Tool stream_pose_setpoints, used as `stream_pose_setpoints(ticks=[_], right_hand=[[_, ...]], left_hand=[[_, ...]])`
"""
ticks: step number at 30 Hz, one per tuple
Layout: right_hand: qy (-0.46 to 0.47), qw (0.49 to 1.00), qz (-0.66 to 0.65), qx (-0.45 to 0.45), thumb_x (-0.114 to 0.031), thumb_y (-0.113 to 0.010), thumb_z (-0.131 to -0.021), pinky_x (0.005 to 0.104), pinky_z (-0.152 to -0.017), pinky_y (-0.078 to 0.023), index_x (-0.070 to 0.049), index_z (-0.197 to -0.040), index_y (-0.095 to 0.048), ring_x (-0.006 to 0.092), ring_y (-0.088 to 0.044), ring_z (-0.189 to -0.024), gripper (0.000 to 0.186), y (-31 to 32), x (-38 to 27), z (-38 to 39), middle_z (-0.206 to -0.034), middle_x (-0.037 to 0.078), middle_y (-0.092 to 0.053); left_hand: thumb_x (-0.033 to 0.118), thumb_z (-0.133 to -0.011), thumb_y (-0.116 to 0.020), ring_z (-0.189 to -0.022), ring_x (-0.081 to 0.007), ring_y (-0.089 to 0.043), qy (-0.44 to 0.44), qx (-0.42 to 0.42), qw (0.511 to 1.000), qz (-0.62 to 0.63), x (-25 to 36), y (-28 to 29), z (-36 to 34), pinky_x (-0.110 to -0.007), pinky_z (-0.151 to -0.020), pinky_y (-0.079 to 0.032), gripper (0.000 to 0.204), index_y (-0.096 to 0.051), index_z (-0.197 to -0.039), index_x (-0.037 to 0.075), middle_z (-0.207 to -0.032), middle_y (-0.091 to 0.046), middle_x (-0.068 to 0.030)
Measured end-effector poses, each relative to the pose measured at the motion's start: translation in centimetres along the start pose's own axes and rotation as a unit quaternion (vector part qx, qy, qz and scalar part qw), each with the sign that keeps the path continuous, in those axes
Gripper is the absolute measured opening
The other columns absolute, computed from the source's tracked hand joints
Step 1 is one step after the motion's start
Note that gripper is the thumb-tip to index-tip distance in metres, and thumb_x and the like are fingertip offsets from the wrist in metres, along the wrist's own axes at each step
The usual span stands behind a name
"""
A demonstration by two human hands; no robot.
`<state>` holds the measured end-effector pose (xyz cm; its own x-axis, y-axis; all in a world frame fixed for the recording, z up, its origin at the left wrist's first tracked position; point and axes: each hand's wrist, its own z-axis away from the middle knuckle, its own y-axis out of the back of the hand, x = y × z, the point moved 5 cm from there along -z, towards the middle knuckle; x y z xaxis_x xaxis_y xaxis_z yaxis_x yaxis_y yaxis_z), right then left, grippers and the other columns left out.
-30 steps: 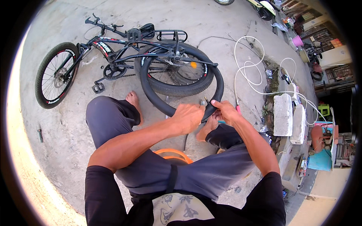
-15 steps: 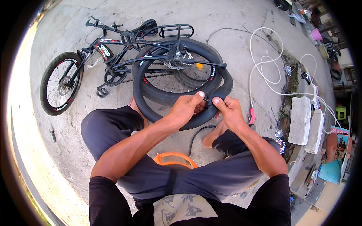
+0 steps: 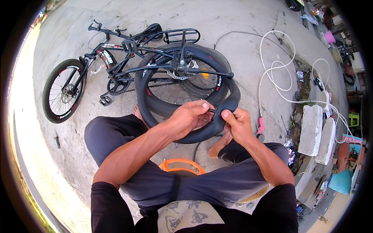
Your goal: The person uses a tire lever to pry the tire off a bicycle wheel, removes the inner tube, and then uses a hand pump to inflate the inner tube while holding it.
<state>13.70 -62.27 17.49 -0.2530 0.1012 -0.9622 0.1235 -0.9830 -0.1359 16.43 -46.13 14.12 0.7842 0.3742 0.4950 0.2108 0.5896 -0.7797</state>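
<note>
A puffed-up black inner tube (image 3: 197, 136) loops around the rear wheel of a bicycle (image 3: 116, 70) that lies on its side on the ground. My left hand (image 3: 189, 118) pinches the short dark valve stem on the tube's inner side, thumb and forefinger together. Closed on the tube just right of the valve is my right hand (image 3: 237, 121), its thumb pressing on top of the rubber. The dark tyre (image 3: 222, 58) shows under the tube and the rim. My left fingertips are partly hidden by the hand itself.
On the right, a white air hose (image 3: 259, 93) coils over the concrete and ends in a pink-handled nozzle (image 3: 261, 124). Pale blocks (image 3: 311, 130) and clutter line the right edge. An orange ring-shaped object (image 3: 180, 161) sits between my legs. A small dark item (image 3: 57, 142) lies at left.
Both hands and the near part of the tube have come slightly closer to me. My grips on the valve stem and tube look the same. The whole view has shifted a little.
</note>
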Motion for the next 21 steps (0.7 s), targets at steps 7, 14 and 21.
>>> stream_pose_setpoints(ticks=[7,14,21], right_hand=[[-0.006,0.997,0.07,-0.034,-0.02,-0.065,-0.098,0.0227,-0.059,-0.048,0.0,-0.103,-0.07,0.0053,-0.057,-0.066,0.02,-0.2,-0.1,-0.1,-0.081,0.001,-0.068],[-0.037,0.998,0.04,-0.045,-0.012,-0.069,-0.095,0.0227,-0.061,-0.049,-0.002,-0.104,-0.068,0.0057,-0.06,-0.069,0.014,-0.6,-0.4,-0.2,-0.082,0.001,-0.067],[-0.042,0.998,0.022,-0.047,-0.008,-0.068,-0.094,0.0225,-0.065,-0.05,-0.002,-0.108,-0.066,0.0049,-0.06,-0.078,0.015,-1.0,-0.8,0.0,-0.093,0.001,-0.067]], left_hand=[[0.028,-0.104,-0.052,-0.091,-0.0139,-0.063,0.006,0.017,1.0,0.009,-0.7,0.8,0.5,-0.028,-0.083,-0.052,0.025,-0.061,-0.103,0.005,-0.096,-0.063,-0.0045],[0.041,-0.104,-0.048,-0.092,-0.0144,-0.062,-0.039,0.057,0.995,-0.069,0.6,0.0,1.0,-0.028,-0.083,-0.051,0.042,-0.059,-0.107,0.001,-0.1,-0.063,-0.0079],[0.046,-0.104,-0.046,-0.092,-0.0154,-0.063,-0.043,0.054,0.992,-0.103,1.2,-0.3,1.4,-0.029,-0.084,-0.051,0.05,-0.058,-0.11,-0.002,-0.101,-0.064,-0.0107]])
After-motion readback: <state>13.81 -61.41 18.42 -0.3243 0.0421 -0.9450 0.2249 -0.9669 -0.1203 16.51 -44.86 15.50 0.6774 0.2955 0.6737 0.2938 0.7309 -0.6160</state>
